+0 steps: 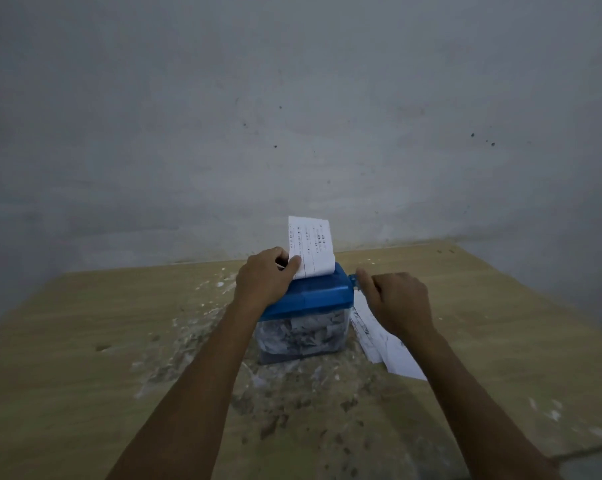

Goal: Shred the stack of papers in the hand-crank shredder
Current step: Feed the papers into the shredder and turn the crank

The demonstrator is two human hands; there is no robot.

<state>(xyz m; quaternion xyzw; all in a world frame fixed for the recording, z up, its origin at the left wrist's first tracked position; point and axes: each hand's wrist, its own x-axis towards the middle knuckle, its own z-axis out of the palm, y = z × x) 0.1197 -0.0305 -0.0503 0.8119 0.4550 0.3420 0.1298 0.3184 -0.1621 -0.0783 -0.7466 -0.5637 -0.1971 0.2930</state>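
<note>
Left hand (264, 278) rests on the blue plastic lid of the hand-crank shredder (306, 299), thumb and fingers pinching a printed white paper sheet (311, 249) that stands upright in the feed slot just right of the thumb. Clear bin (301, 336) below the lid, between the forearms, looks nearly full of shreds. Right hand (396, 301) curls round the blue crank handle (353, 279) at the lid's right end. Remaining white paper stack (382, 344) lies under the right wrist. Advice: keep sheet vertical, crank steadily, pin lid down; watch for jamming.
</note>
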